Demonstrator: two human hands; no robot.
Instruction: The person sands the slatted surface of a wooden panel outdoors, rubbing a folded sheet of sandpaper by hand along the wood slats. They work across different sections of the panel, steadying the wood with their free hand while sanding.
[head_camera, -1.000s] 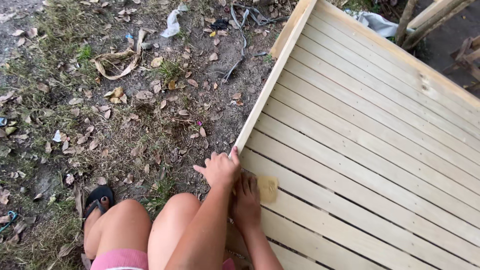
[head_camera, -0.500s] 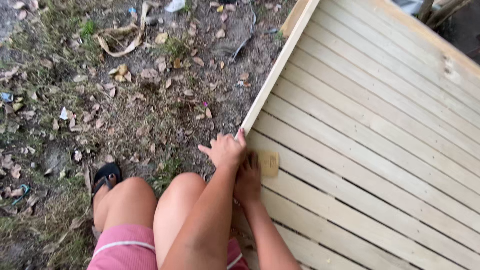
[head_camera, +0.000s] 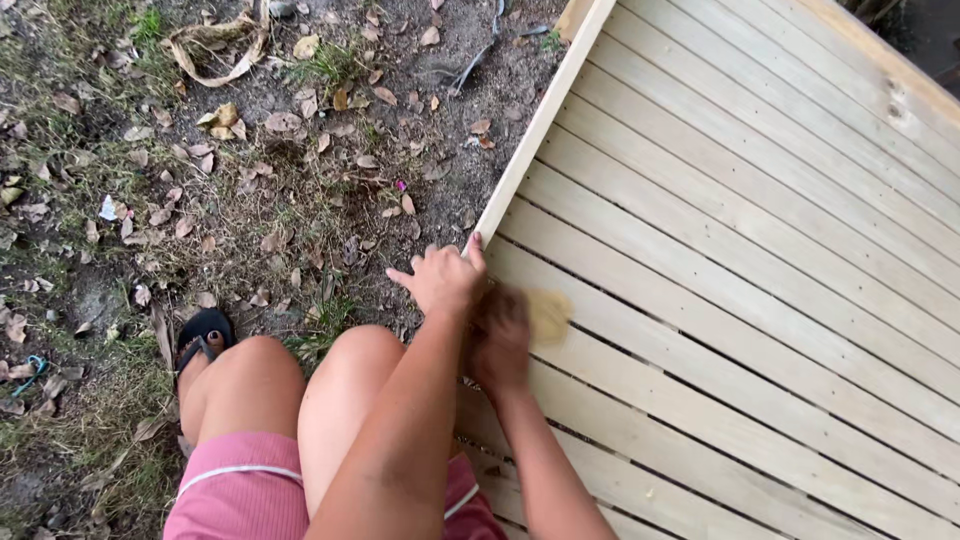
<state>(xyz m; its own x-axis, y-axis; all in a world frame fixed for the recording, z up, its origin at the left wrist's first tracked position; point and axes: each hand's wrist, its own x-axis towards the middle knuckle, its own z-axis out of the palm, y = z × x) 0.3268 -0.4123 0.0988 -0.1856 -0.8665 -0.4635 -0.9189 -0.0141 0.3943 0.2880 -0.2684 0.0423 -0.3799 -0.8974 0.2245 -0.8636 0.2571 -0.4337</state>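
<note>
Head view, lower centre of frame: I log the left hand (head_camera: 440, 280) gripping the slatted wooden panel (head_camera: 760, 270) edge, fingers curled, the blurred right hand (head_camera: 500, 340) pressing a yellowish sanding pad (head_camera: 548, 314) flat there, finger state unreadable; most slats look untouched.

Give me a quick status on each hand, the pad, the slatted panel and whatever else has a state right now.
Left hand: fingers curled, resting on the panel's edge rail.
Right hand: blurred, pressed on the pad; grip cannot be made out.
Small tan sanding pad: flat on a slat, partly under the right hand.
Pale wooden slatted panel: lying flat, bare wood.
Black sandal: on the foot, on the ground.
</note>
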